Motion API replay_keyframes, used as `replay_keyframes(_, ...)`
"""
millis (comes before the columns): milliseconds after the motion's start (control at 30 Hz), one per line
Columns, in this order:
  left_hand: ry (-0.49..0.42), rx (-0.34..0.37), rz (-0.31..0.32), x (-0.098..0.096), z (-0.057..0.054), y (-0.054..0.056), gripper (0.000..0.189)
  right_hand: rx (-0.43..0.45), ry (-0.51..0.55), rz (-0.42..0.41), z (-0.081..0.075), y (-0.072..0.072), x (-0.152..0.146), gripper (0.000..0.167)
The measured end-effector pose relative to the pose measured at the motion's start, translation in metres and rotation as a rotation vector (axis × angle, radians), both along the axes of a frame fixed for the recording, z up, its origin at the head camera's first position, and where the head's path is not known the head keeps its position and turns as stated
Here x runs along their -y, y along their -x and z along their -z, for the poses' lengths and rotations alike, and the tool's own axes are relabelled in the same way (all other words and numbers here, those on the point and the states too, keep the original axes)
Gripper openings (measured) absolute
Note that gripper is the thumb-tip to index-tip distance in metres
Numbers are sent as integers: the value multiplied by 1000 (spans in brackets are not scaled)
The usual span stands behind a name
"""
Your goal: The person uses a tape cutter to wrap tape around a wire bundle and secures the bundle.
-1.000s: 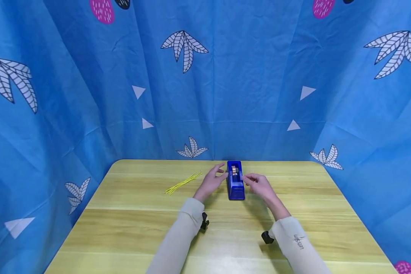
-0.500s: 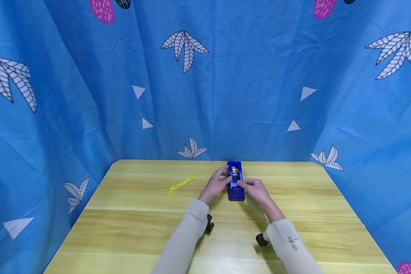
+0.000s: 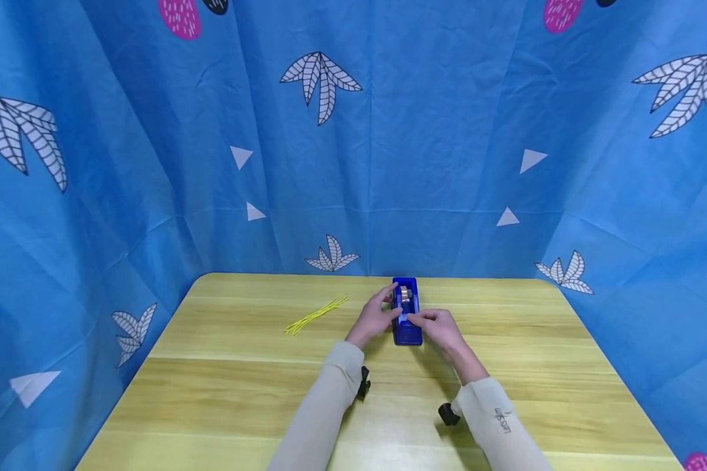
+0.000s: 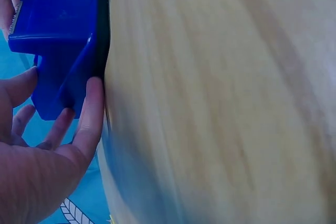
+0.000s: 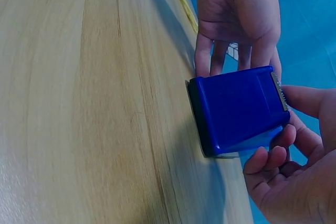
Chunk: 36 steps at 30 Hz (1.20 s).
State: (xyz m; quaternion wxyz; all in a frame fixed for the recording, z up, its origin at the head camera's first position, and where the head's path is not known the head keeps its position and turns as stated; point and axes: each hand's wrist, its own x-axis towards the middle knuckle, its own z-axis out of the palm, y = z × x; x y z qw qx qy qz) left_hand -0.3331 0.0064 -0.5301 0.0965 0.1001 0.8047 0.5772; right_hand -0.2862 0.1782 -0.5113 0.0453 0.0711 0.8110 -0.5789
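Observation:
A blue tape dispenser (image 3: 408, 335) stands near the far edge of the table, its serrated cutter (image 5: 279, 92) toward the person. Inside it sits a small roll of tape (image 3: 404, 294). My left hand (image 3: 372, 320) holds the dispenser's left side; in the left wrist view its fingers (image 4: 92, 114) lie against the outer wall and the thumb is by the top edge. My right hand (image 3: 442, 326) has thumb and index fingertips at the dispenser just behind the cutter, other fingers curled (image 5: 265, 161). Whether tape is between those tips is hidden.
A bundle of thin yellow sticks or strings (image 3: 316, 315) lies to the left of the dispenser. The wooden table (image 3: 212, 392) ends at a blue patterned curtain (image 3: 436, 163) behind and at both sides. A black wrist camera (image 3: 448, 414) hangs under the right sleeve.
Both hands have moved inward onto the dispenser: the left from beside it to its left wall, the right from its right edge to behind the cutter. Over the last half second they barely move.

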Motion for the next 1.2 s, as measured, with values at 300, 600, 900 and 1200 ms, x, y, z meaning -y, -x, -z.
replay_keyframes(300,-5,33,-6,-1,-3,-1,58,-12,11,9,-3,1,2,24)
replay_keyframes(600,31,37,-7,-2,-1,6,57,-21,-16,27,-4,7,5,21)
replay_keyframes(900,-13,44,-3,-3,1,9,58,-20,-49,53,-7,12,6,21)
replay_keyframes(1200,-10,57,-44,-5,3,10,58,-10,-88,48,-14,12,9,19)
